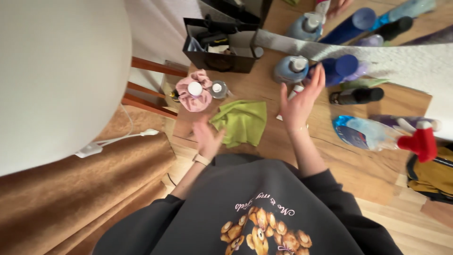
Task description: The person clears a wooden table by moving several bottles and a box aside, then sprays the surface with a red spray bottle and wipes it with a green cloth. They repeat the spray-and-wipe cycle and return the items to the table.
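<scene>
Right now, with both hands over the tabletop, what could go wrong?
The right hand is raised close beside the blue pump bottle and the dark blue bottle; a sweep could topple them. The spray bottle lies on its side near the table edge and might roll off. The left hand could drag the green cloth.

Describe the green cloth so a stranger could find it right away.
Start at the wooden tabletop with the black bag at its far edge. Nearer the person, between the left hand and right hand, lies the green cloth, the only flat, crumpled, lime-coloured thing there.
</scene>
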